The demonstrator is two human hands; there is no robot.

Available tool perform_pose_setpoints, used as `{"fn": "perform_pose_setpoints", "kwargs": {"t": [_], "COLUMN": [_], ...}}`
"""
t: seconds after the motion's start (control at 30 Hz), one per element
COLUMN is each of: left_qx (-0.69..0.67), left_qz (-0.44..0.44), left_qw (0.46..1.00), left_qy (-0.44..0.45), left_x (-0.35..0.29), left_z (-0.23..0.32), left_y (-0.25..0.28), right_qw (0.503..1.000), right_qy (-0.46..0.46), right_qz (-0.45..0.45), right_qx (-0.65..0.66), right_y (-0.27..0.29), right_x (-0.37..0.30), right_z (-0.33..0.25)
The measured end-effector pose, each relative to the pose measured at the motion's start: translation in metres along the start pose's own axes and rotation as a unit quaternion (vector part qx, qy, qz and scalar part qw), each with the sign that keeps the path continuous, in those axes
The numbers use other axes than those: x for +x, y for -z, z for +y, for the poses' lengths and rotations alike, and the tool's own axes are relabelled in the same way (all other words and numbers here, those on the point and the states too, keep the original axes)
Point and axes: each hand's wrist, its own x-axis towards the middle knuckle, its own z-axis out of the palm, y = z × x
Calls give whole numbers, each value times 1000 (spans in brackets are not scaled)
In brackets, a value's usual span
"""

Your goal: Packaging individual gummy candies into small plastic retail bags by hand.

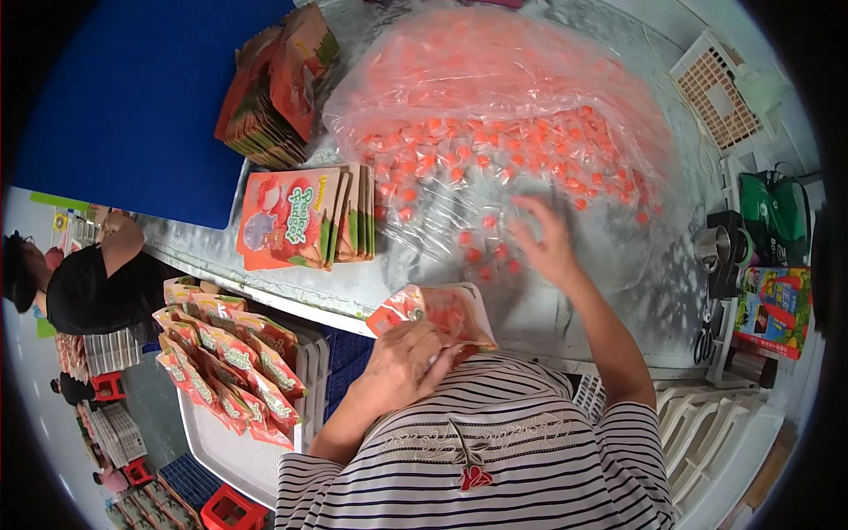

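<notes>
My left hand (402,367) grips a red and pink candy pouch (446,309) close to my chest, its mouth toward the table. Fingers spread, my right hand (548,243) is over the table beside a few loose wrapped red candies (486,243). Whether it touches any of them I cannot tell. Beyond it lies a heap of small clear-wrapped red candies (530,146), partly under a large clear plastic bag (468,66). To the left of the loose candies, a stack of flat printed pouches (300,221) rests near the table's front edge.
Another pile of pouches (274,97) stands farther back, beside a blue board (132,97). Filled pouches (230,353) stand in a white tray (212,428) at my left. Scissors (704,340) hang at the right edge, near a white basket (720,93). Co-workers (97,283) are at the far left.
</notes>
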Motion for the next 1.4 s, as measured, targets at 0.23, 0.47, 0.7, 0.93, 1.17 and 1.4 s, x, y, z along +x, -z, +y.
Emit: {"fn": "perform_pose_setpoints", "kwargs": {"t": [0.23, 0.47, 0.7, 0.93, 1.17, 1.4], "left_qx": [-62, -67, -67, 12, 31, 26], "left_qz": [77, 59, 32, 8, -34, -22], "left_qw": [994, 995, 994, 1000, 999, 998], "left_qy": [47, 46, 75, -3, -15, -50], "left_x": [-6, -4, 3, 22, 27, 24], "left_z": [-1, 2, 1, -5, -6, 0], "left_y": [23, 18, 12, -15, -25, -35], "right_qw": [996, 946, 958, 997, 922, 994], "right_qy": [19, 175, 185, 23, -207, -77], "right_qz": [-17, -146, -121, 30, -65, -31], "right_qx": [-84, -230, -181, -66, 321, 68], "right_y": [6, -39, -38, -14, -6, -43], "right_x": [-6, -14, -56, -53, -29, -21], "right_z": [10, -5, 3, 7, -85, -104]}}
